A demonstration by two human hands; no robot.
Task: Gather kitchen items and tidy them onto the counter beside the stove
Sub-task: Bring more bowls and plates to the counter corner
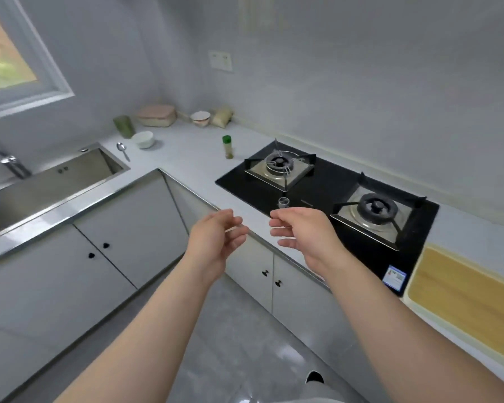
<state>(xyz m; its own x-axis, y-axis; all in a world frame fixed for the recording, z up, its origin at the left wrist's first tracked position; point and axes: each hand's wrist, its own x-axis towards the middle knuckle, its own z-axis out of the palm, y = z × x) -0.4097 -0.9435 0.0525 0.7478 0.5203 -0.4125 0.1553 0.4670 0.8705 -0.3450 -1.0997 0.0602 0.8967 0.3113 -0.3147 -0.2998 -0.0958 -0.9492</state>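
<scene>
Near bench's [186, 158] far corner: white bowl [143, 139], green cup [123, 126], lidded box [157, 115], contents unseen. Spice bottle [228, 146] upright beside stove [326, 184], well beyond left hand [216, 239] and right hand [303, 231], both relaxed, empty.

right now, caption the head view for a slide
Left hand and right hand hover empty before the stove; bottle, spoon and bowl sit on the counter.

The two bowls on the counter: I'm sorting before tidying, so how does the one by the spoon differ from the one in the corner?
The front bowl beside the spoon is plain white; the corner bowl shows reddish marks on its rim. The front bowl stands near the sink; the corner bowl sits by the back wall, between a lidded box and a bag. Both are upright on the counter.
</scene>
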